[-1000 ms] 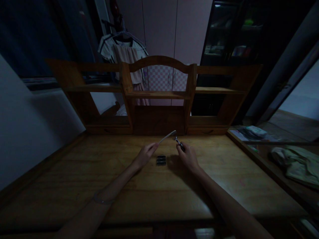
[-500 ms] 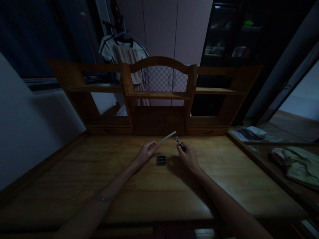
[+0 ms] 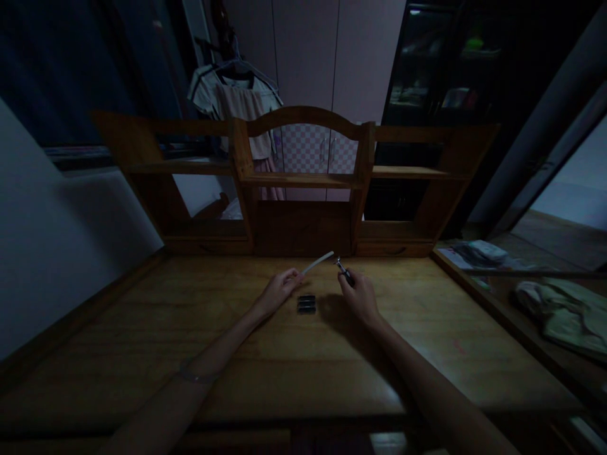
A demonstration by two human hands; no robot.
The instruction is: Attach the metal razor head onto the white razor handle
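Note:
My left hand [image 3: 283, 285] is closed on the near end of a thin, slightly curved white stick [image 3: 318, 260], which points up and to the right over the table. My right hand [image 3: 359, 296] wraps round the dark handle of a razor [image 3: 348, 277], whose silver neck and head stick out beyond the fingers. The razor's head is close to the stick's free end, with a small gap between them. Between the hands, a small black three-row pack [image 3: 306, 304], like a tray of razor cartridges, lies on the wooden table [image 3: 265, 373].
A wooden shelf unit [image 3: 303, 180] rises from the table's back edge. On the right, a lower surface bears folded cloth [image 3: 569, 313] and a plastic-wrapped item [image 3: 488, 251]. Clothes [image 3: 241, 104] hang behind the shelf. A wall [image 3: 71, 253] borders the left side.
The razor's head has shifted slightly right, away from the stick's tip. The left hand and the pack are almost where they were.

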